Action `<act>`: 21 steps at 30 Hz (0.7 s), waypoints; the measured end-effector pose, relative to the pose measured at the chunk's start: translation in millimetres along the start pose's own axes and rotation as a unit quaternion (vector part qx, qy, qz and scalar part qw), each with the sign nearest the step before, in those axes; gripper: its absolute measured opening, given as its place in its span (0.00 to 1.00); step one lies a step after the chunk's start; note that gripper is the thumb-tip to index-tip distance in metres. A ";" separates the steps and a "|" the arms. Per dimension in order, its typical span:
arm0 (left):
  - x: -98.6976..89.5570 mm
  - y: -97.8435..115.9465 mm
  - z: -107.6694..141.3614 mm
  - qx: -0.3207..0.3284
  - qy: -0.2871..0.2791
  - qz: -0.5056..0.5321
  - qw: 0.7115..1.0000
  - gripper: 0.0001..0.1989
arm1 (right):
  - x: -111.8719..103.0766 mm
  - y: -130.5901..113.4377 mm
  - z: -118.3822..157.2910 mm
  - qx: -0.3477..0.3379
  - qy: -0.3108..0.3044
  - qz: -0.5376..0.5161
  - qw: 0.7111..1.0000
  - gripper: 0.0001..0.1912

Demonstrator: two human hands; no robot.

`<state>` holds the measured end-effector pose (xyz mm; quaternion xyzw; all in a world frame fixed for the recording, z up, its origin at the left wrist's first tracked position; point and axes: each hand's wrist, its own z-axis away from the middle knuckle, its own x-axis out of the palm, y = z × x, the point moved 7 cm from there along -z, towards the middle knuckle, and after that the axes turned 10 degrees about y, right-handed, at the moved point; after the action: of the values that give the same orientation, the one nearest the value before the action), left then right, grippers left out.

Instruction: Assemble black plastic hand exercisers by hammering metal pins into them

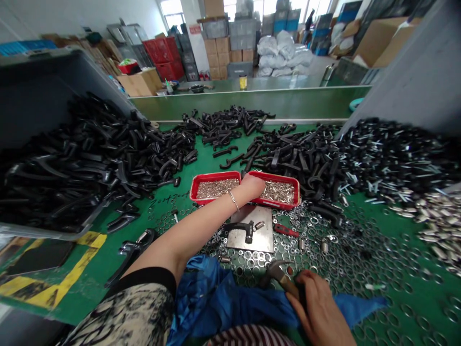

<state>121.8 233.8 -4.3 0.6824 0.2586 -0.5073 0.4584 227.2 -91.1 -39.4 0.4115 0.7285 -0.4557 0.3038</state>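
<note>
My left hand (254, 185) reaches over the left end of the right red tray (296, 193), which holds small metal pins. Its fingertips are hidden, so I cannot tell whether they grip anything. My right hand (319, 305) is wrapped around the wooden handle of a claw hammer (276, 272), low at the front of the bench. Between the hands lies a metal plate (267, 242), with a curved black plastic part (248, 231) and a spring (260, 225) on it. A small red-handled tool (286, 230) lies at the plate's right edge.
Another red tray (192, 190) holds tiny metal pieces. Black parts (144, 144) heap up on the left and back; black pieces with bolts (382, 149) pile up right. Rings (360, 259) litter the green bench. A blue cloth (216, 300) lies in front. A distant person (309, 24) stands behind.
</note>
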 end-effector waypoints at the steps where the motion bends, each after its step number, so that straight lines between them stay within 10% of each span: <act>1: 0.5 0.0 0.5 -0.005 -0.001 -0.007 1.000 0.11 | 0.7 1.4 0.0 0.003 -0.010 0.006 1.000 0.11; 9: -24.1 -5.0 22.1 -0.021 0.074 -0.019 0.997 0.09 | 9.6 15.7 -23.0 0.024 -0.096 0.040 0.994 0.11; 15: -46.4 -34.7 68.8 -0.053 0.189 0.274 0.941 0.09 | -7.2 34.4 -27.6 0.128 -0.114 -0.011 0.985 0.15; 21: -21.9 -45.2 130.5 -0.091 0.104 0.367 0.920 0.07 | -23.5 44.9 -77.2 0.222 -0.136 -0.194 0.946 0.20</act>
<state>17.7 140.5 -8.8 0.7337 0.0810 -0.2036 0.6432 272.5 -17.1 -7.9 0.2533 0.6264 -0.7079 0.2060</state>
